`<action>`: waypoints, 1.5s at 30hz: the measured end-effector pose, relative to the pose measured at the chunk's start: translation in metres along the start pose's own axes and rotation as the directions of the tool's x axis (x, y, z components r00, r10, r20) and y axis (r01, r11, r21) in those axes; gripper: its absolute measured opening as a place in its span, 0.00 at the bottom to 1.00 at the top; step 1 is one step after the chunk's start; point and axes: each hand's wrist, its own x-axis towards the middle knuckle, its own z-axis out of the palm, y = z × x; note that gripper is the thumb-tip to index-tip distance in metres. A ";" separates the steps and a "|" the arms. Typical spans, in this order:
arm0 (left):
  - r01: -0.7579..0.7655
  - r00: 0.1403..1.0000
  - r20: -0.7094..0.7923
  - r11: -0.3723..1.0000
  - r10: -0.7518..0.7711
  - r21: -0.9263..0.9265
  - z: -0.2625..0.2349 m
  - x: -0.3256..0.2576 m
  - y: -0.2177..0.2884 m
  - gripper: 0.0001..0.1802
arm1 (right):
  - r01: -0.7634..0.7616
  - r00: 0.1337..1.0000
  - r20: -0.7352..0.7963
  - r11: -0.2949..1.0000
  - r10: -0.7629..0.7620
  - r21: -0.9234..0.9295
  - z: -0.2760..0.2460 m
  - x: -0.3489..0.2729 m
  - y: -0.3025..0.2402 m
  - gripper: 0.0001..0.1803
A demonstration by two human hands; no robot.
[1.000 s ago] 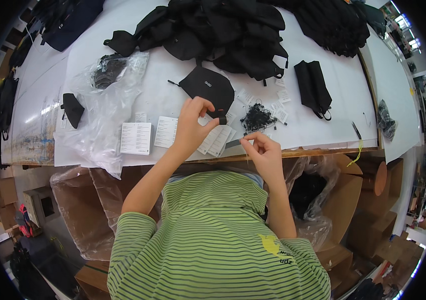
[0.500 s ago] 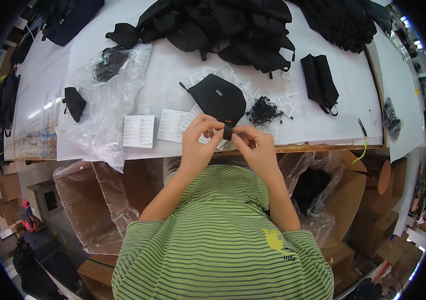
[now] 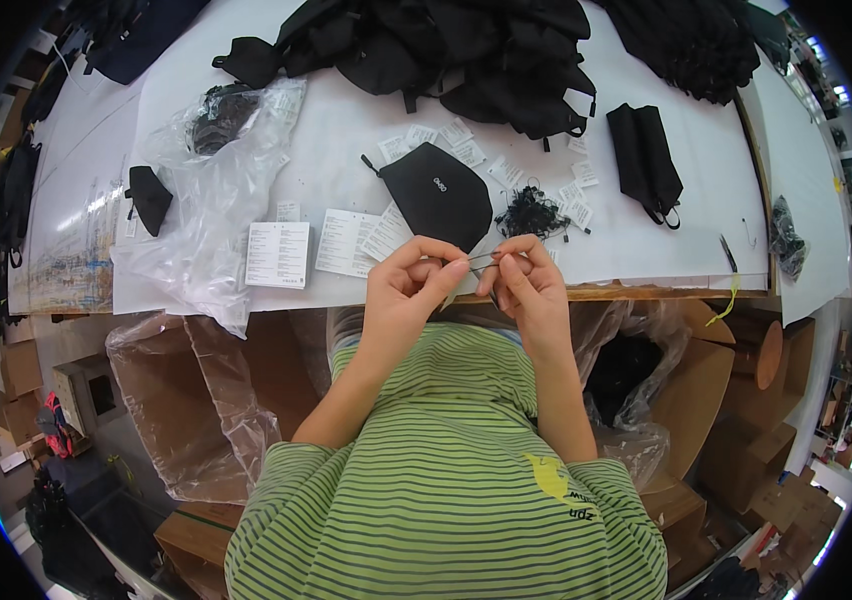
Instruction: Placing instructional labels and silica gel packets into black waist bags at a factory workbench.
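While both hands work at near table edge, I note: left hand [image 3: 408,285] pinching thin black cord [image 3: 482,258], right hand [image 3: 524,283] pinching other end. Black pouch [image 3: 438,193] just beyond. Risk: cord slips if pinch loosens.

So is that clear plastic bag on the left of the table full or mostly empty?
Mostly empty: the clear plastic bag lies crumpled and flattened on the white table, with only a small dark bundle showing at its far end.
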 end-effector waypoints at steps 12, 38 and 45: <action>0.027 1.000 -0.006 0.988 -0.026 0.152 0.004 -0.002 -0.004 0.05 | 0.196 0.977 -0.042 0.952 -0.211 -0.234 0.003 0.000 0.013 0.05; 0.032 0.999 0.009 0.949 -0.037 0.315 -0.006 -0.005 -0.011 0.05 | -0.073 0.986 -0.157 0.984 0.047 -0.162 -0.004 -0.009 0.022 0.06; -0.002 1.000 0.008 0.927 -0.001 0.376 0.001 -0.005 -0.007 0.04 | -0.040 0.988 -0.153 0.994 0.025 -0.097 -0.002 -0.010 0.016 0.07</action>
